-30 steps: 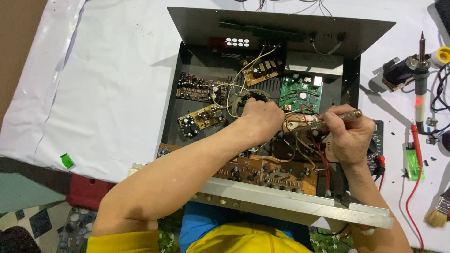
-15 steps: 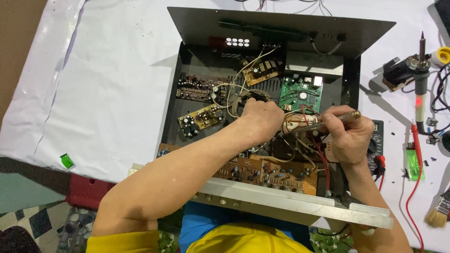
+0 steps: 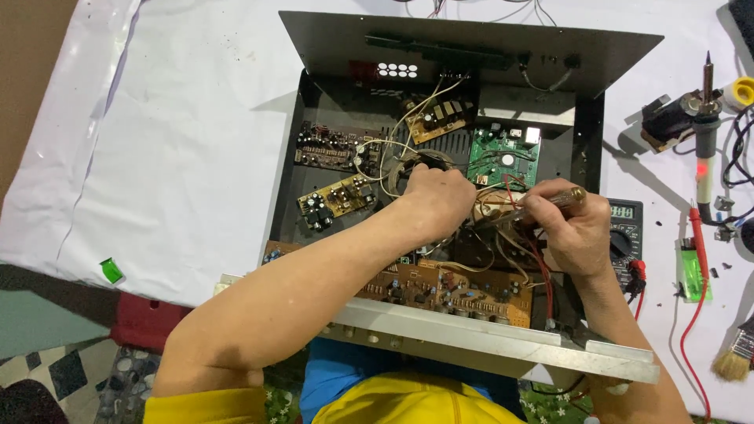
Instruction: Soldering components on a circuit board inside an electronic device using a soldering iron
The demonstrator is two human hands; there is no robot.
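White-covered bench: right hand (image 3: 577, 232) clamps screwdriver (image 3: 542, 206) lying sideways, tip toward curled left hand (image 3: 436, 196).

Both bare forearms come up from the bottom edge of the frame and meet near its centre. The left arm runs diagonally from the lower left, elbow bent, wrist straight, ending in the left hand (image 3: 437, 198), which is curled loosely with knuckles up and fingers tucked downward just left of centre. The right arm rises more steeply from the lower right. The right hand (image 3: 573, 232) sits right of centre, fingers pinched together in a pen-like grip, just beside the left hand.
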